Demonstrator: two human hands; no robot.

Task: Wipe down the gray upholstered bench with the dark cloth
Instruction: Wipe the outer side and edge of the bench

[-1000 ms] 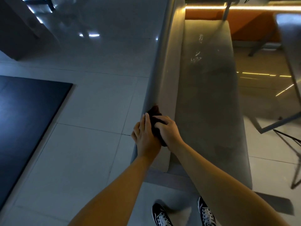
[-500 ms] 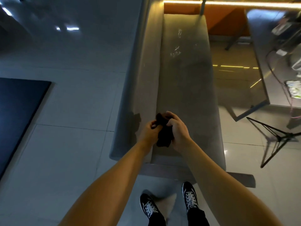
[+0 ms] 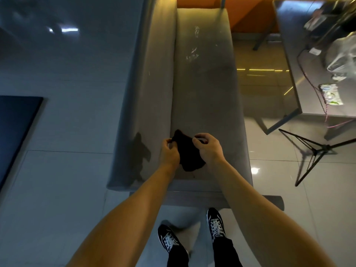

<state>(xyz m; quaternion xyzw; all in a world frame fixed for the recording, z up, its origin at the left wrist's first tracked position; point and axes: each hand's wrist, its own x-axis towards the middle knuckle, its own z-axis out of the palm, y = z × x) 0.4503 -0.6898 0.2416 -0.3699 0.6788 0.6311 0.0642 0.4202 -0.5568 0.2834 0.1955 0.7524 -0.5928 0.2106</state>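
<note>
Pinching the left edge of the dark cloth (image 3: pixel 189 154) with the left hand (image 3: pixel 169 153), gripping its right edge in the curled fingers of the right hand (image 3: pixel 209 149) — bunched over the near end of the gray upholstered bench (image 3: pixel 204 89). Farther along the seat, pale scuff marks (image 3: pixel 193 53). To the right, a gray table (image 3: pixel 294 78) and a black tripod (image 3: pixel 312 151) — nearest, 2 black sneakers (image 3: pixel 169 239) on tile.

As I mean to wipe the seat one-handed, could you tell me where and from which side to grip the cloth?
Probably its middle, from above, palm down. The cloth hangs limp between the left hand and right hand, which pinch its top edge; a palm over the middle would likely press it flat on the bench.
</note>
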